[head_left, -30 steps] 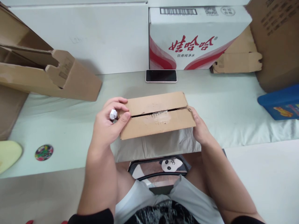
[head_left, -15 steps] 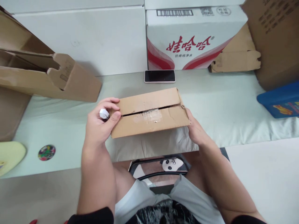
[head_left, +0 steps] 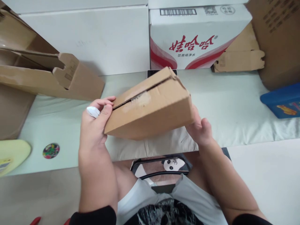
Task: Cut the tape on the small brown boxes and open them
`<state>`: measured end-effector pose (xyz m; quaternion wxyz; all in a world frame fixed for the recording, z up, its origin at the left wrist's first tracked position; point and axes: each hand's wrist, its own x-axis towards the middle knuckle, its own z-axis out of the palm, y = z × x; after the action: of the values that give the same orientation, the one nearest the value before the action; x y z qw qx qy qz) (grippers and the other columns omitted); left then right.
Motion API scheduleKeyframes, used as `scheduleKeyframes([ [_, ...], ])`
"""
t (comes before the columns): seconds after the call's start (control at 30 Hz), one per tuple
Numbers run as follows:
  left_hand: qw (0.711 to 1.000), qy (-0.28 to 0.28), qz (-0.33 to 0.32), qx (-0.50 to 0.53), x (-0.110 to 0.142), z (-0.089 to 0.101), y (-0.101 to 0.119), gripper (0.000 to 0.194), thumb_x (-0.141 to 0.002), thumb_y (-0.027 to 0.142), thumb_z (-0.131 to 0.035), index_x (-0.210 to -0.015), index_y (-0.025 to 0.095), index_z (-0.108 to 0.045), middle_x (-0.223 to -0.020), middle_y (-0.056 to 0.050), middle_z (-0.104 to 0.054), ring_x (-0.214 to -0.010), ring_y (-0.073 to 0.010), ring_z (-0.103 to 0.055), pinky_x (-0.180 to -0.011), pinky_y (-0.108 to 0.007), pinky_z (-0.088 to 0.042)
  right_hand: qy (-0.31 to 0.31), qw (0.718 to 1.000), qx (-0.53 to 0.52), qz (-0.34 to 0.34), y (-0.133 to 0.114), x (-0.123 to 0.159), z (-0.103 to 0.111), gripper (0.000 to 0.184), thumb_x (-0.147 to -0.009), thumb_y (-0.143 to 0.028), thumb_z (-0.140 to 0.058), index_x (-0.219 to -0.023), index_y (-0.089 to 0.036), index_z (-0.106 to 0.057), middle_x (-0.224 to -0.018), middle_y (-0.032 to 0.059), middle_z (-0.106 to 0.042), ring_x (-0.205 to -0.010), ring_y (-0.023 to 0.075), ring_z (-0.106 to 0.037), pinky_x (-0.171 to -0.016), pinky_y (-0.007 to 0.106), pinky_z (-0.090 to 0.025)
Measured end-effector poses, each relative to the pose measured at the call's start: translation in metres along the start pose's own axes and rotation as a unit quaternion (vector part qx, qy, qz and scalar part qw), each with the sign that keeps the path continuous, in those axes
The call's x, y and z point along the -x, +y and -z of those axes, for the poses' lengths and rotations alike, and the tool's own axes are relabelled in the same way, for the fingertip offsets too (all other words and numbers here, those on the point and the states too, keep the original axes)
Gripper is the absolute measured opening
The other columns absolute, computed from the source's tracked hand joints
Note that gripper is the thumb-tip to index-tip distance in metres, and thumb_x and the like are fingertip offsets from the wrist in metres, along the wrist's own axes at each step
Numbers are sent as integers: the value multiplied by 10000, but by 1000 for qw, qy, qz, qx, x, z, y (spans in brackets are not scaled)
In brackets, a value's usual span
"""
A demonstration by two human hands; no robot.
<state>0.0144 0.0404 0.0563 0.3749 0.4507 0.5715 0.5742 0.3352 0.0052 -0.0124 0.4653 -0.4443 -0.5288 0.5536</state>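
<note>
Brown cardboard makes up the closed box (head_left: 152, 103) that is held aslant over the tabletop (head_left: 225, 106), on the person's side of the white carton (head_left: 192, 43) with red lettering. A dark seam runs between its top flaps, with a worn patch of tape across it. The hands are apart, one at each end of the box: the left hand (head_left: 96, 122) is clamped on the left end, thumb on top, and also has a small white object (head_left: 93, 112) between its fingers; the right hand (head_left: 200, 128) touches the right end with its thumb standing off, and I cannot tell how its partly hidden fingers are set. A phone (head_left: 151, 73), partly covered by the box, lies at the foot of the carton. Left of the carton stands an open cardboard holder (head_left: 81, 81), with a colourful disc (head_left: 51, 151) lying nearer the person; a blue container (head_left: 282, 101) is to the carton's right.
</note>
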Motion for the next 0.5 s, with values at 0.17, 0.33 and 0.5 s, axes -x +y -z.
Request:
scheduleKeyframes([
  [0.17, 989, -40, 136, 29, 5, 0, 14, 654, -509, 733, -961, -797, 202, -708, -701, 3, -695, -576, -123, -570, -476, -252, -417, 75, 993, 16, 88, -5, 1, -5, 958, -831, -879, -71, -1608, -360, -281, -1643, 71, -469, -1537, 369, -438, -1182, 614, -444],
  [0.33, 974, -122, 192, -19, 10, -3, 12, 713, -563, 772, -911, -948, 200, -730, -552, 39, -501, -428, -72, -365, -354, -228, -179, 107, 989, 50, 91, -16, -4, -3, 1076, -770, -929, -86, -1661, -339, -212, -1613, 120, -502, -1504, 410, -478, -1164, 642, -449],
  [0.5, 972, -126, 193, -48, 11, -15, 3, 610, -728, 607, -871, -1217, 279, -713, -754, 16, -616, -460, -74, -389, -347, -196, -251, 141, 985, 50, 83, -12, -3, 3, 1008, -802, -901, -67, -1664, -388, -162, -1634, 90, -474, -1493, 399, -489, -1145, 639, -472],
])
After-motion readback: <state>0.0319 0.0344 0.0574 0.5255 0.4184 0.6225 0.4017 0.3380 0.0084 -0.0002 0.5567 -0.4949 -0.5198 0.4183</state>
